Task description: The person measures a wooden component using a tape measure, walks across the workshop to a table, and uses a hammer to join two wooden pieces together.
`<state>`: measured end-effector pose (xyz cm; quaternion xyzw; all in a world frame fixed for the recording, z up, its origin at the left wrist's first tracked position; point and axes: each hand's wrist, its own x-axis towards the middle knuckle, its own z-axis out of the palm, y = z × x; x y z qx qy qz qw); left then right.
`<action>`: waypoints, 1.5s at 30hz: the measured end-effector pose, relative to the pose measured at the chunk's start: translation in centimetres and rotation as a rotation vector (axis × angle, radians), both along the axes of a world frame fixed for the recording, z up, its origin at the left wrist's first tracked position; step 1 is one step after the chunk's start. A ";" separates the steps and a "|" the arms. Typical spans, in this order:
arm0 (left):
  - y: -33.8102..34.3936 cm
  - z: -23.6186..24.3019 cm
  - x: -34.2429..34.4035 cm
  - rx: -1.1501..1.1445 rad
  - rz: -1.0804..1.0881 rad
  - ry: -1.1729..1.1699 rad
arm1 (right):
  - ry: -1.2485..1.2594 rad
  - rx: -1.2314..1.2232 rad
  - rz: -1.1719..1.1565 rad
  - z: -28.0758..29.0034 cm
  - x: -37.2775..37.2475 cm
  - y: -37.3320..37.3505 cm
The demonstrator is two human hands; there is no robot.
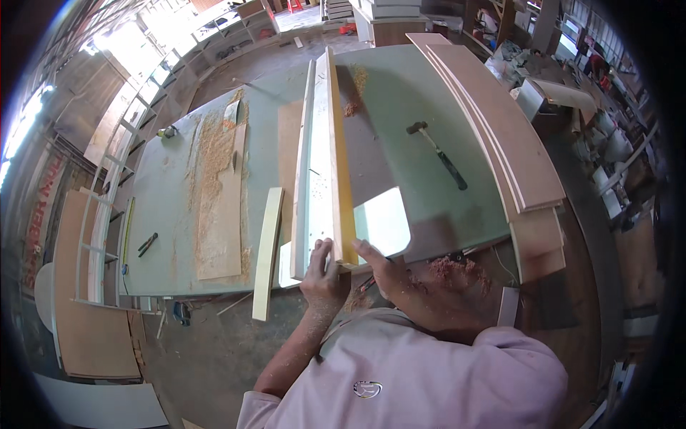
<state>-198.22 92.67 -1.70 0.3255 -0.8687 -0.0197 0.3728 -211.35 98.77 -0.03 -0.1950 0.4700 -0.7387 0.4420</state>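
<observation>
A long narrow board [339,179], pale on top with a yellow side, stands out from me along the green worktable [436,86], beside a thinner pale strip [306,143]. My left hand [321,279] is at the near end, fingers curled onto the board. My right hand [389,275] holds the same end from the right, thumb against the yellow side; its other fingers are partly hidden. A white panel [380,222] lies beneath. A loose pale slat [268,254] lies to the left, over the table's near edge. A hammer [436,154] rests to the right.
A sawdust-covered board [218,243], pliers [147,244] and tape measure [167,131] lie at left on the worktable. Stacked panels [500,136] run along its right edge. A ladder-like frame [107,254] stands left. Clutter fills the far right, with a person [597,64] in the background.
</observation>
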 end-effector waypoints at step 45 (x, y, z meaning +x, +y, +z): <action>-0.3 -16.9 -20.8 0.759 0.374 -0.129 | 0.165 0.406 -0.151 -11.8 -11.8 19.6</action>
